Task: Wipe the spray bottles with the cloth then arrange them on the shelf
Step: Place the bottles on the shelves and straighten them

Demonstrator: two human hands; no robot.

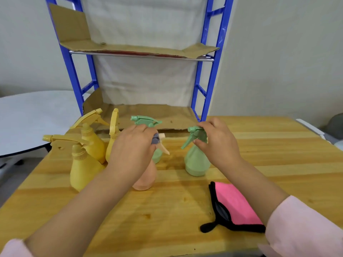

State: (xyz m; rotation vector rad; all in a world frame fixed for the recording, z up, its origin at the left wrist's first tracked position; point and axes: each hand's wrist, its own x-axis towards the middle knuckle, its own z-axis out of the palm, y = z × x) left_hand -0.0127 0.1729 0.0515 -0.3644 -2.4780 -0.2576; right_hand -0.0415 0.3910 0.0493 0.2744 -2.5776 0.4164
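Pink sleeves [304,229] reach over the wooden table [167,219], where the pink cloth [235,206] lies at five o'clock from the green bottle [196,162]. The right hand [217,143] grasps that bottle's trigger head, and the left hand [132,145] grasps the peach bottle [145,175] by its head. A second green bottle [146,121] stands just behind, yellow bottles [83,164] at nine o'clock, the blue shelf [148,112] at twelve.

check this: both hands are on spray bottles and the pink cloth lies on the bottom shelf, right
No. The head view shows the pink cloth on the wooden table, not the shelf. The left hand is on the peach bottle, the right hand on a green bottle.
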